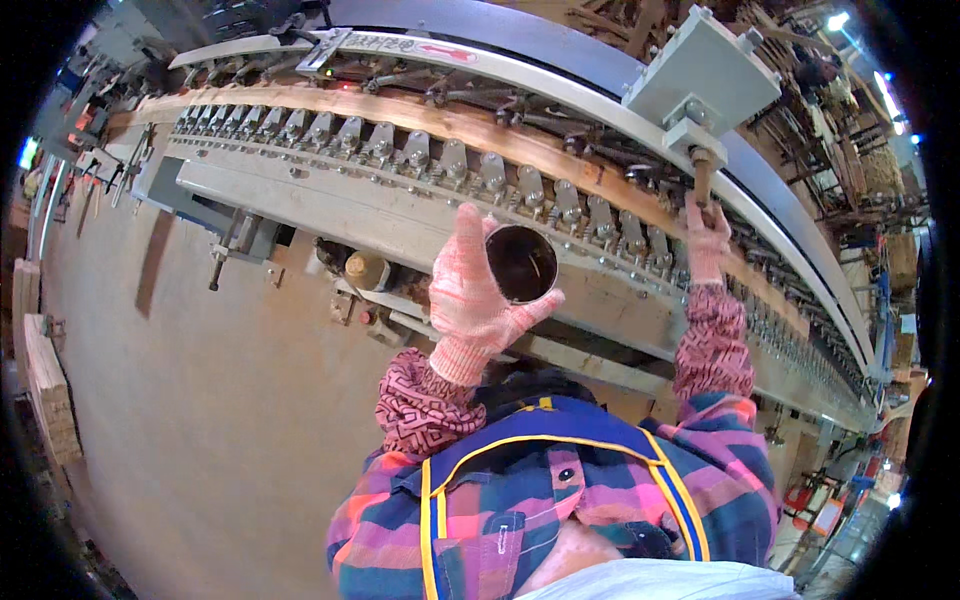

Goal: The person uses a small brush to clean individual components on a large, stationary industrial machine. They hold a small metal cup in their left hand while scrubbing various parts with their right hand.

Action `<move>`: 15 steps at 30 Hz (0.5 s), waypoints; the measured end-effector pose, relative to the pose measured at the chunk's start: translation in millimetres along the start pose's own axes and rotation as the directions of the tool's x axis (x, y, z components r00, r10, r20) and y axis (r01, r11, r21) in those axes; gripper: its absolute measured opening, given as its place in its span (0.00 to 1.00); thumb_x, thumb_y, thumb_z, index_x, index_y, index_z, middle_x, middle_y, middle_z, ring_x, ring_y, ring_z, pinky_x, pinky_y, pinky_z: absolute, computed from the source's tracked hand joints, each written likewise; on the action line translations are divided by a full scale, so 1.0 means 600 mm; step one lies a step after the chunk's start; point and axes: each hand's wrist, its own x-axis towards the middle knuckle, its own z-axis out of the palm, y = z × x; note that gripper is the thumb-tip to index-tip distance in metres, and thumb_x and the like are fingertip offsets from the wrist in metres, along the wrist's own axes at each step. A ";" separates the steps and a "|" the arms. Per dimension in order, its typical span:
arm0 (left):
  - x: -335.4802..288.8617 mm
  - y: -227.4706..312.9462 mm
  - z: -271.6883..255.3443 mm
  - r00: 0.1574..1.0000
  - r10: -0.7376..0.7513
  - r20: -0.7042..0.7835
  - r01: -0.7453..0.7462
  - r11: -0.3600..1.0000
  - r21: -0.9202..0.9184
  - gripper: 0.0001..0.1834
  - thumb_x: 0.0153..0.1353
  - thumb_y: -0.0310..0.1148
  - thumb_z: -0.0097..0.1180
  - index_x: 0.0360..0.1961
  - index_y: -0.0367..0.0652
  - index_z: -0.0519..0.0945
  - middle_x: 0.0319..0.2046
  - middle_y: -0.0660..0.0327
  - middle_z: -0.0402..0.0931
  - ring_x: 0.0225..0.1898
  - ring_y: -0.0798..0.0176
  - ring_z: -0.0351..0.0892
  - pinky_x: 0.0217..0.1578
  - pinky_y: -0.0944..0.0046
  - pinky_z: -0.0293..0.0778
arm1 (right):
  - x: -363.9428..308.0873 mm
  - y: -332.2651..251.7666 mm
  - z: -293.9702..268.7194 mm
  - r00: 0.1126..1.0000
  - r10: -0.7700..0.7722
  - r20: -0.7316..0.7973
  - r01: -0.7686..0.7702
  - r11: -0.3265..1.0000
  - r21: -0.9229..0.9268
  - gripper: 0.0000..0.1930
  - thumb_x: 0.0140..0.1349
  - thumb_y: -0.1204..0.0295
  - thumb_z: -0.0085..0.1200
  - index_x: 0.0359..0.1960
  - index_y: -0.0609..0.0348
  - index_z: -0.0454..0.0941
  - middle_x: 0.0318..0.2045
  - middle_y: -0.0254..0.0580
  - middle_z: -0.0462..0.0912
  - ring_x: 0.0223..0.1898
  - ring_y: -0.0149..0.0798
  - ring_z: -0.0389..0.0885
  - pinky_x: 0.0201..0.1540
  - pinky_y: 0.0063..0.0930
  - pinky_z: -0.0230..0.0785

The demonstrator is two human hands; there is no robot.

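In my left hand (468, 300), which wears a white and pink knit glove, is a round, hollow cup (521, 264), dark inside, with its open end facing up. Thumb and fingers curve around its side. It is above the near rail of a long machine. My right hand (707, 243), gloved the same way, reaches forward to a brownish upright rod (703, 178) below a grey metal bracket (697, 75). Its fingertips meet the rod's lower end. A long wooden strip (470, 128) runs beneath that hand, along a row of metal clamps (455, 160).
The machine's grey beam (330, 205) crosses in front of me. Below it a wooden-looking round piece (367, 270) and metal bars stick out. Stacked timber (48, 390) lies at the far left, and scrap wood (855, 150) is piled beyond the machine at right.
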 end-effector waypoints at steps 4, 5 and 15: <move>-0.003 0.003 -0.015 0.998 -0.045 0.033 0.046 0.998 -0.050 0.77 0.33 0.42 0.84 0.77 0.49 0.38 0.53 0.43 0.75 0.51 0.46 0.79 0.54 0.52 0.75 | -0.030 -0.053 0.015 0.998 -0.056 -0.040 0.044 0.967 -0.250 0.16 0.63 0.61 0.65 0.43 0.63 0.82 0.34 0.34 0.85 0.34 0.27 0.81 0.38 0.24 0.73; -0.004 0.005 -0.014 0.999 -0.032 0.028 0.033 0.998 -0.046 0.77 0.35 0.43 0.84 0.77 0.49 0.38 0.54 0.43 0.75 0.52 0.46 0.79 0.54 0.51 0.74 | -0.049 -0.070 0.014 0.996 -0.066 -0.056 0.050 0.965 -0.256 0.17 0.63 0.61 0.66 0.42 0.63 0.82 0.34 0.35 0.85 0.34 0.27 0.81 0.38 0.24 0.73; -0.018 0.006 0.012 0.997 -0.065 -0.034 0.062 0.995 -0.075 0.75 0.36 0.48 0.83 0.77 0.45 0.39 0.55 0.40 0.74 0.52 0.43 0.78 0.54 0.49 0.74 | -0.072 -0.098 0.004 0.977 -0.201 -0.075 0.178 0.954 -0.241 0.12 0.60 0.63 0.69 0.33 0.59 0.83 0.34 0.36 0.86 0.32 0.29 0.83 0.38 0.25 0.76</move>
